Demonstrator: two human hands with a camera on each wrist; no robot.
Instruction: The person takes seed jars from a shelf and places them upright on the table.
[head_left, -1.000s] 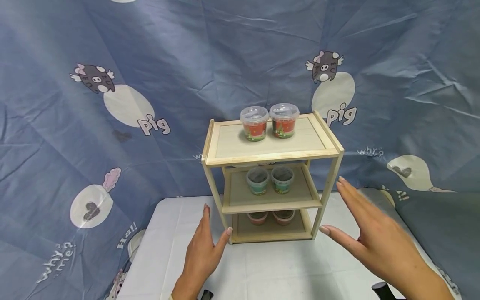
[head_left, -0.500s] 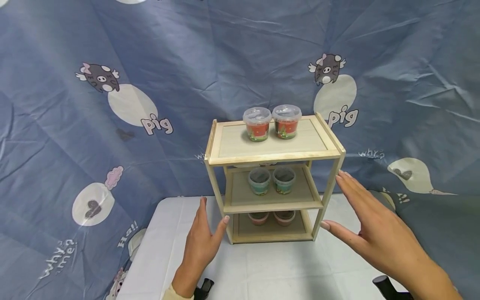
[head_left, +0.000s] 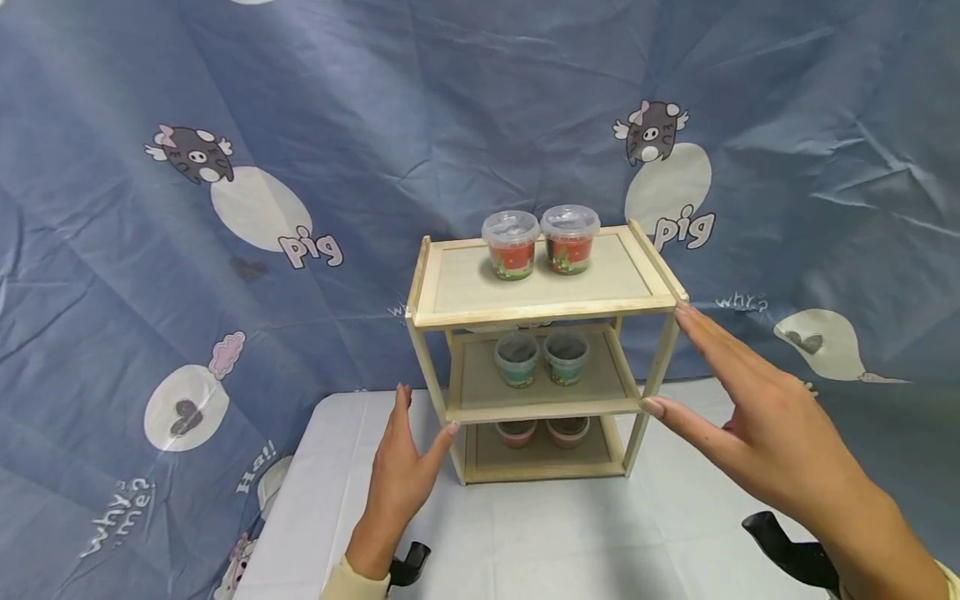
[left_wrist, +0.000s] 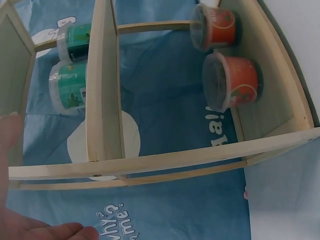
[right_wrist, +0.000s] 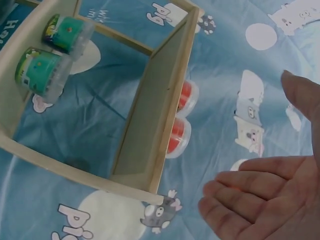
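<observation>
A three-tier wooden shelf (head_left: 540,316) stands on the white table, in the middle of the head view. Two lidded tubs with red labels (head_left: 513,260) are side by side on its top tier. The middle tier bears two green tubs (head_left: 517,371), and two reddish tubs (right_wrist: 44,80) (left_wrist: 240,80) show in the lower tiers of the wrist views. My left hand (head_left: 399,483) hovers off the shelf's front left leg, fingers extended and thumb apart. On the other side, my right hand (head_left: 772,429) is held higher, its fingertips overlapping the right front post in the head view. Both hands hold nothing.
Blue cloth (head_left: 360,167) printed with pigs and lettering hangs behind the shelf and along the sides. White cloth (head_left: 547,533) covers the table. Black camera mounts (head_left: 791,550) jut from both wrists.
My right hand has risen along the shelf's right side, its fingertips now near the top tier. The left hand has shifted slightly upward. The shelf and tubs stay in place.
</observation>
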